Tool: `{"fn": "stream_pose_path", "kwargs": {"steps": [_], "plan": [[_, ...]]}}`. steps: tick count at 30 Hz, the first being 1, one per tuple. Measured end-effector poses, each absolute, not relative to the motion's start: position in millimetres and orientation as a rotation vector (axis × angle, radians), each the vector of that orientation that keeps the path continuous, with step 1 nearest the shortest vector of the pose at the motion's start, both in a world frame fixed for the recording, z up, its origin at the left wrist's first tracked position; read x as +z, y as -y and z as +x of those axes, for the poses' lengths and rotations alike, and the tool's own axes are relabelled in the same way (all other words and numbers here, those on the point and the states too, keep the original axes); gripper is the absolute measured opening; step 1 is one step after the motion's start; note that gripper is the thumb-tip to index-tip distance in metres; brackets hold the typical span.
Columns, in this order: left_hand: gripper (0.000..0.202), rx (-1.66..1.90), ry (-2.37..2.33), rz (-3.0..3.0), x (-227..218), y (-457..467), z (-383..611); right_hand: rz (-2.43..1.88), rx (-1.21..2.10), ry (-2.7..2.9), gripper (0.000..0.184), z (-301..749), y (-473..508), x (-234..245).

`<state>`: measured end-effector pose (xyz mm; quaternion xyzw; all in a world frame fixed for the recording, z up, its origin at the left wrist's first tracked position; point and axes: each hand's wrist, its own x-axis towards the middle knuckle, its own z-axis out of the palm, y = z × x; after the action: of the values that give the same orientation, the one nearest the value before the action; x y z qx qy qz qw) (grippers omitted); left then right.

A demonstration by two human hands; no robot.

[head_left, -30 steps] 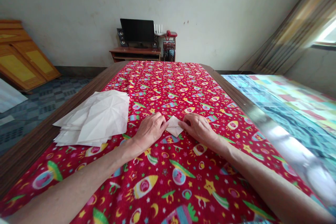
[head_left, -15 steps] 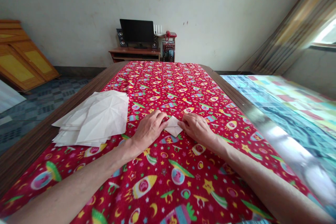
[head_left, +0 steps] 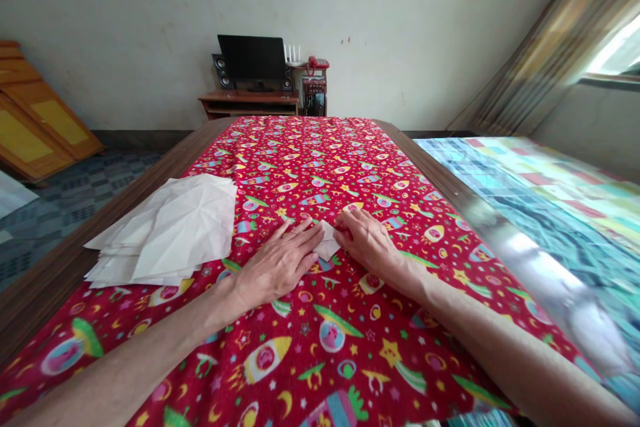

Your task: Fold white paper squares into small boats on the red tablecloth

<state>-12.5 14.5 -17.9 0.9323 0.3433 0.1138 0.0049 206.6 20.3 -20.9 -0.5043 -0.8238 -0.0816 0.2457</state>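
A small folded piece of white paper (head_left: 327,244) lies on the red patterned cloth, between my two hands. My left hand (head_left: 283,257) rests flat with its fingers stretched out, and its fingertips touch the left edge of the paper. At the paper's right edge, my right hand (head_left: 367,240) has its fingers curled together, thumb and forefinger gripping that edge. Part of the paper there is hidden by the fingers. To the left of my left hand sits a stack of creased white paper sheets (head_left: 187,230).
The red cloth (head_left: 310,173) covers a dark wooden table (head_left: 197,150). Beyond its far end stand a monitor (head_left: 251,59), speakers and a red telephone (head_left: 317,65) on a low stand. A bed with a patchwork cover (head_left: 530,173) lies to the right. A wooden cabinet (head_left: 40,120) is at left.
My left hand has flattened, its fingers stretching out from a curled grip at the paper's left edge. My right hand stays at the right edge. The view has shifted slightly.
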Motion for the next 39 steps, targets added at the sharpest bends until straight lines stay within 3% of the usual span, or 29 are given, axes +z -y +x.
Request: {"fn": "stream_pose_path", "kwargs": {"steps": [6, 12, 23, 33, 39], "plan": [[0.046, 0.32, -1.086, 2.944, -16, -14, -12, -1.013, -0.144, 2.635, 0.031, 206, -13, -12], [0.044, 0.373, -1.149, 3.019, -13, -10, -10, -1.027, -0.111, 2.735, 0.05, 220, -7, -15], [0.042, 0.349, -1.17, 3.063, -11, -7, -23, -1.154, -0.119, 2.677, 0.057, 234, 5, -10], [0.03, 0.816, -1.142, 2.904, -18, -24, -18, -1.14, -0.134, 2.65, 0.055, 234, 5, -12], [0.025, 0.781, -1.392, 2.753, -21, -36, -5, -1.164, -0.155, 2.632, 0.05, 229, 5, -13]]}}
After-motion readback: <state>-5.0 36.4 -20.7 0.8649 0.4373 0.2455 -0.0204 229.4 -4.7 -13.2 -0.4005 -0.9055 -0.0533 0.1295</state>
